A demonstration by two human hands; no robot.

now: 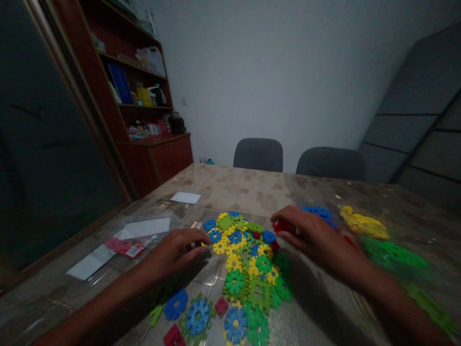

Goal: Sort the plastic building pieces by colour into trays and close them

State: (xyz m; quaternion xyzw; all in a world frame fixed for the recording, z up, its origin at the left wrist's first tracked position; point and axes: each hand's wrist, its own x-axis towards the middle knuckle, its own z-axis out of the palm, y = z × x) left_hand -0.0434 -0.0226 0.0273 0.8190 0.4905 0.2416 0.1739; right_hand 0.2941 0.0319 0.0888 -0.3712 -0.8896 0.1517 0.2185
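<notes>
1. Head view, left of centre: left hand (187,245), fingers half curled beside the pile of plastic pieces (234,263); cannot tell any hold.
2. Centre: that pile, seemingly being picked through.
3. Right of centre: right hand (302,227), fingers pinched around a red piece (282,226); next move calls for steady grip.

Behind the tabletop (252,185), with its patterned brown-beige surface, rises a plain pale wall (281,72). Two grey chairs (258,154) (329,163) stand at the tabletop's far edge, backs showing above it. Left of the tabletop's far end is a reddish-brown shelf unit (144,105) with crowded shelves above a closed cupboard (172,156). Nearer, left of the tabletop, stands a dark panel (50,134). Right of the tabletop are grey panels (406,91) with dark seams. The light is dim.
</notes>
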